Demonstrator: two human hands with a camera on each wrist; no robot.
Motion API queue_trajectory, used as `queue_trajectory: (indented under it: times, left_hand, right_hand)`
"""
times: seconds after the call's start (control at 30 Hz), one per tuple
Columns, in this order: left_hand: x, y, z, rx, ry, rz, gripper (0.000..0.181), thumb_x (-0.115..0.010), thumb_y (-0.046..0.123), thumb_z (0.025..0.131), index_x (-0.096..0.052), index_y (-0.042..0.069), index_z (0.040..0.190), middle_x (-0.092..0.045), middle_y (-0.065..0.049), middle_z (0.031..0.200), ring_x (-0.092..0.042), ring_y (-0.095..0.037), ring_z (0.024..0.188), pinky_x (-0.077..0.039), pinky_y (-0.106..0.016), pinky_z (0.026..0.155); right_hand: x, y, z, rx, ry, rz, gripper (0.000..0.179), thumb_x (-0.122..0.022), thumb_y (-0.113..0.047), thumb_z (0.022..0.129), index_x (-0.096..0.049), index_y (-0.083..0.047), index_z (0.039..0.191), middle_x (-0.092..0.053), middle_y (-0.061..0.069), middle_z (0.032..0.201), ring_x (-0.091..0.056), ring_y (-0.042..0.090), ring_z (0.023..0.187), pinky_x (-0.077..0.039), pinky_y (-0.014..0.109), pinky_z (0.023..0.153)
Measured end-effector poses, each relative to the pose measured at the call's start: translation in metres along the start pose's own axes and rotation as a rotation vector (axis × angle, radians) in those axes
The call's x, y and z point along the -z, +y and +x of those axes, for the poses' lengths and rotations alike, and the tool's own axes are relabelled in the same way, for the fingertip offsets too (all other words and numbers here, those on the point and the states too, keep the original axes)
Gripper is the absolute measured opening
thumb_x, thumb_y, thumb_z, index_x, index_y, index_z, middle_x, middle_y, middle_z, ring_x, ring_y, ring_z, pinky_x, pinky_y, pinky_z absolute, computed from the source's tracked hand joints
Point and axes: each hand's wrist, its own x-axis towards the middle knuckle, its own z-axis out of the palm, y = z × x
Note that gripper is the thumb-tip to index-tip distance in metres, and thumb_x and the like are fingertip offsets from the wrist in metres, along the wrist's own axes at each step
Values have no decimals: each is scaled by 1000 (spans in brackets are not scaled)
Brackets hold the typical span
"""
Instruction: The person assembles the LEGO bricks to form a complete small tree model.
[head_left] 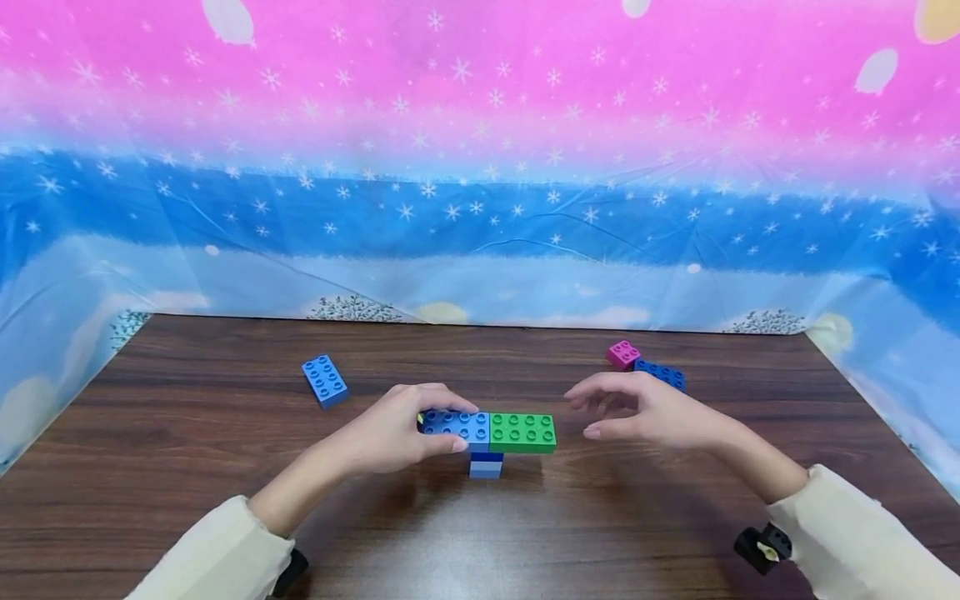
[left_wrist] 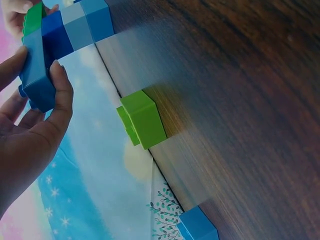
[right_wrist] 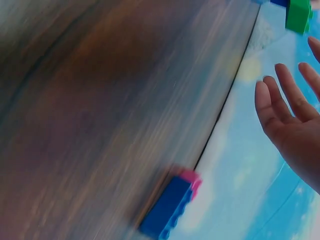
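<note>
L grip [head_left: 396, 427]: pinched lt-blue toy brick [head_left: 467, 426]
R grip [head_left: 647, 408]: held nothing, fingers loose
Green toy brick [head_left: 522, 432]: ran L–R, free end near R grip

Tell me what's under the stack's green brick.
Under its inner end: dark blue brick, pale blue brick, then medium blue brick. Its outer end overhangs; any joining studs are covered.

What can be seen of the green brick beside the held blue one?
The green brick is a rectangular block of what looks like plastic, with eight round studs on top in two rows of four. It lies level, studs up, its left end meeting the blue brick that the left hand grips. That end appears to rest on the dark blue brick of a small column; the other overhangs the table. The right hand is nearby, not touching it.
</note>
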Motion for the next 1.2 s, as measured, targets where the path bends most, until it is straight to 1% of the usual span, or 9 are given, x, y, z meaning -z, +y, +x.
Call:
queue_trajectory:
  times: [0.17, 0.27, 0.43, 0.53, 0.6, 0.73, 1.0, 1.1, 1.2]
  left_hand:
    - [0, -1, 0, -1, -3, -6, 32, -66, 19, 85, -62, 11, 116, -60, 0, 103, -55, -9, 81, -46, -26, 69]
    - [0, -1, 0, -2, -3, -7, 32, -66, 18, 85, -62, 11, 115, -60, -1, 103, -55, -9, 81, -46, -26, 69]
    - [0, 0, -1, 3, -2, -9, 32, -66, 19, 85, -62, 11, 115, -60, -1, 103, -54, -9, 81, -46, -26, 69]
    - [0, 0, -1, 4, -3, -10, 32, -66, 19, 85, -62, 11, 115, -60, -1, 104, -55, -9, 81, -46, -26, 68]
    - [0, 0, -1, 4, -3, -11, 32, -66, 19, 85, -62, 11, 115, -60, -2, 104, -55, -9, 82, -46, -26, 69]
    - [1, 0, -1, 5, -2, -13, 32, -66, 18, 85, -62, 11, 115, -60, -2, 105, -55, -9, 83, -47, -25, 69]
    - [1, 1, -1, 3, -5, -12, 31, -66, 18, 85, -62, 11, 115, -59, -2, 104, -54, -9, 81, -46, -26, 68]
    - [2, 1, 0, 1, -9, -13, 32, -66, 18, 85, -62, 11, 115, -59, -2, 105, -54, -9, 80, -46, -26, 68]
    - [2, 1, 0, 1, -12, -18, 32, -66, 18, 85, -62, 11, 116, -59, -2, 105, -54, -10, 80, -46, -26, 68]
  right_hand:
    - [13, 13, -7, -22, 53, -118, 40, -67, -30, 84, -57, -14, 119, -60, 6, 114, -54, 23, 107, -46, 37, 85]
    - [22, 24, -11, -41, 91, -171, 41, -68, -30, 83, -57, -14, 118, -60, 4, 113, -55, 24, 102, -46, 37, 82]
    - [33, 43, -18, -125, 151, -178, 45, -69, -30, 82, -56, -12, 121, -58, 8, 108, -53, 28, 94, -46, 38, 76]
    - [40, 53, -22, -161, 181, -199, 50, -69, -32, 81, -54, -11, 124, -55, 10, 115, -51, 29, 99, -45, 41, 77]
    - [43, 59, -24, -171, 197, -217, 51, -69, -32, 81, -54, -10, 125, -53, 11, 120, -50, 30, 103, -44, 43, 78]
    - [48, 68, -26, -186, 223, -242, 52, -69, -30, 82, -53, -7, 125, -50, 14, 123, -48, 32, 107, -44, 43, 78]
    - [53, 86, -29, -241, 245, -216, 52, -70, -25, 82, -50, -4, 125, -55, 21, 114, -58, 26, 89, -46, 37, 73]
    - [54, 91, -30, -247, 243, -208, 52, -69, -24, 82, -50, -2, 125, -54, 22, 113, -58, 28, 91, -47, 38, 73]
    - [53, 94, -30, -253, 242, -204, 52, -69, -24, 82, -49, -1, 125, -52, 23, 114, -57, 33, 95, -46, 42, 75]
